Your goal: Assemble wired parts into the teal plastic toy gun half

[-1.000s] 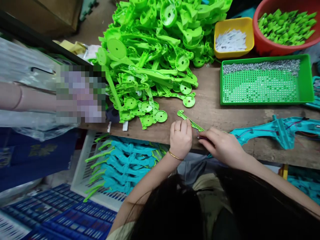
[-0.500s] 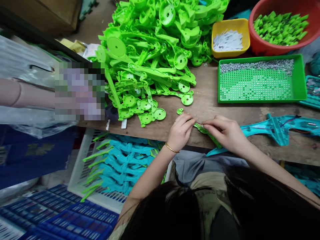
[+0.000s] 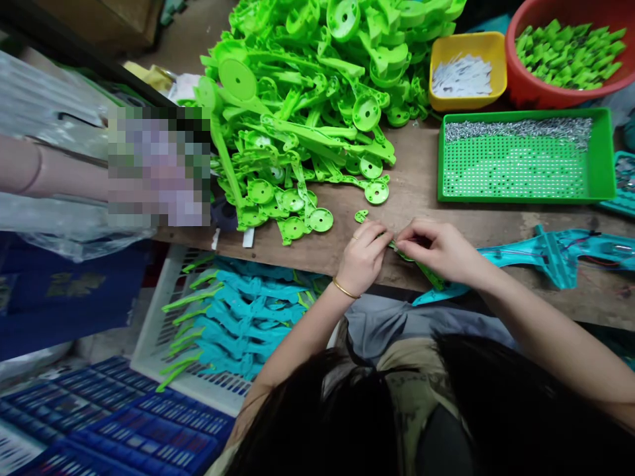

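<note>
My left hand (image 3: 364, 258) and my right hand (image 3: 435, 250) meet at the near edge of the wooden table (image 3: 417, 198), fingers pinched on a thin green plastic part (image 3: 426, 274). Its round end (image 3: 362, 215) shows just beyond my left fingers, and its other end pokes out below my right hand. A teal plastic piece (image 3: 439, 295) lies under my right wrist. A big heap of green plastic parts (image 3: 307, 106) sits just behind my hands.
A green tray of small metal pieces (image 3: 602, 155), a yellow bin (image 3: 466, 73) and a red tub of green bits (image 3: 565, 56) stand at the back right. A teal part with wires (image 3: 555, 254) lies to the right. A white crate of teal parts (image 3: 233, 324) sits below the table. Another person's arm (image 3: 54, 175) reaches in at left.
Both hands have moved slightly away from the table edge and closer together, shifting the green part; my right hand went from beside it to pinching it.
</note>
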Demonstrator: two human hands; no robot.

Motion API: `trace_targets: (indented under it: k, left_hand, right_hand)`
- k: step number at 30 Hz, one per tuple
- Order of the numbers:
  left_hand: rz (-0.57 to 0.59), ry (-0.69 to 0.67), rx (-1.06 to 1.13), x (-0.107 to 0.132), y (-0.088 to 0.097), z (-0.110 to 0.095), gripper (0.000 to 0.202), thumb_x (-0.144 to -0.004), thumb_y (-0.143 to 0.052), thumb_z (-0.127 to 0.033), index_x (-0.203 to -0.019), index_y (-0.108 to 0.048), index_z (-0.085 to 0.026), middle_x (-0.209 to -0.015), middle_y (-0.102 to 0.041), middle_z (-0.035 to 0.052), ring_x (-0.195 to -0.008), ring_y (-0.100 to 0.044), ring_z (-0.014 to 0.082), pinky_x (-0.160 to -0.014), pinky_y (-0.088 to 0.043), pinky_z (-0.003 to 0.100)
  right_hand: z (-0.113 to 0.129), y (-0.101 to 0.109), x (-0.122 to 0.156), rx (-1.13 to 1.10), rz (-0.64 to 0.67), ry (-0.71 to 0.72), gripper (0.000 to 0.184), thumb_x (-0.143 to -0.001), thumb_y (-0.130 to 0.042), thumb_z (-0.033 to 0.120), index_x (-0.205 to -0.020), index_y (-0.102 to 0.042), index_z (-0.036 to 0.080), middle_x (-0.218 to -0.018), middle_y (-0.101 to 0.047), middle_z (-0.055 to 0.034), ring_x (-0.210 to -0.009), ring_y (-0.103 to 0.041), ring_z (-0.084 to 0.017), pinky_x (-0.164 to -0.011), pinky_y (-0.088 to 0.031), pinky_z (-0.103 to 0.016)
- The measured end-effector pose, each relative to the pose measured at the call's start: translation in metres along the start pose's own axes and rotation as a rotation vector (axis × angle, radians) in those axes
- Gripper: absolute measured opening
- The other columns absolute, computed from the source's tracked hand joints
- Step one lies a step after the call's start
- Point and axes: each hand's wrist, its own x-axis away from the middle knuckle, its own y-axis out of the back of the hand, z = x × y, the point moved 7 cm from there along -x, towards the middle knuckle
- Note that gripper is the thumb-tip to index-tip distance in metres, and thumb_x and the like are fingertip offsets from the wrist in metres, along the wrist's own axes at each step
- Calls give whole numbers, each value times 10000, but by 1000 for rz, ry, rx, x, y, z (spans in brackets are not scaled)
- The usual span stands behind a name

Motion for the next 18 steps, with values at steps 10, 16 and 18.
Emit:
trace_targets:
  k: [10, 16, 18]
  left_hand:
    - [2, 73, 142, -3, 3, 7, 184, -915, -517, -181, -1000, -680, -168, -1036, -675, 80, -1069, -584, 181, -1007, -468, 412]
    - [-1, 135, 306, -6, 8, 11, 147, -885, -565, -167, -977, -680, -154, -1025, -676, 84, -1039, -594, 171, -983, -463, 384]
    - [-5, 168, 301, -7, 7, 13, 106, -858, -628, -219, -929, -682, -164, -989, -680, 67, -1006, -603, 169, -961, -467, 375]
  right_hand:
    - [-15, -5, 16, 597, 69, -141, 218, -882, -471, 316, -873, -651, 193, -838, -675, -33, -690, -571, -152, -590, -298, -262]
    - [-14, -8, 15, 657, 96, -125, 212, -887, -466, 317, -897, -647, 207, -907, -684, -29, -743, -597, -167, -606, -296, -269]
    - [-15, -9, 15, 649, 96, -133, 205, -885, -473, 313, -894, -647, 205, -907, -683, -30, -734, -592, -162, -606, -297, -265]
